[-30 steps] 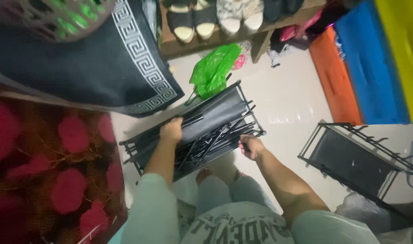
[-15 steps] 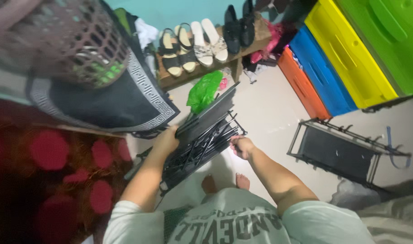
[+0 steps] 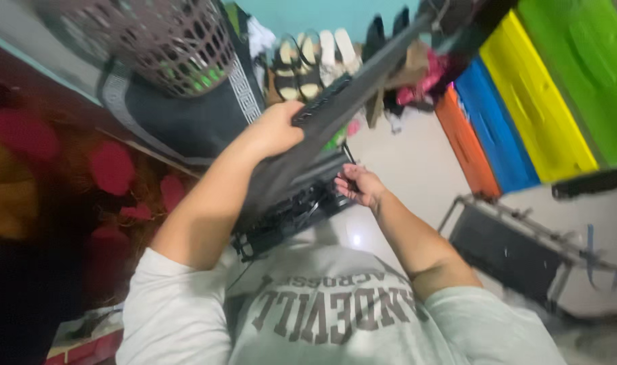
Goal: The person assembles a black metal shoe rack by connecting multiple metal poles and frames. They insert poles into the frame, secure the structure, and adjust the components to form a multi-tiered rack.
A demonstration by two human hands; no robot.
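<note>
- The left hand point(image 3: 276, 128) is closed around the raised end of a long dark panel point(image 3: 362, 88), fingers wrapped over its edge; the panel slants up toward the shoes, blurred.
- The right hand point(image 3: 360, 186) touches the black metal frame point(image 3: 288, 216) low before the person's chest; its fingers curl at the frame's far corner, though the blur hides whether they grip it.
- Sandals and shoes point(image 3: 315, 57) line a wooden shelf beyond.
- A brown perforated basket point(image 3: 166, 37) sits on dark cloth at upper left.
- Orange, blue, yellow and green drawers point(image 3: 525, 101) stand at right.
- A second dark rack point(image 3: 518, 250) lies on the pale tiled floor point(image 3: 416, 162).
- A red patterned rug point(image 3: 72, 176) lies at left.
</note>
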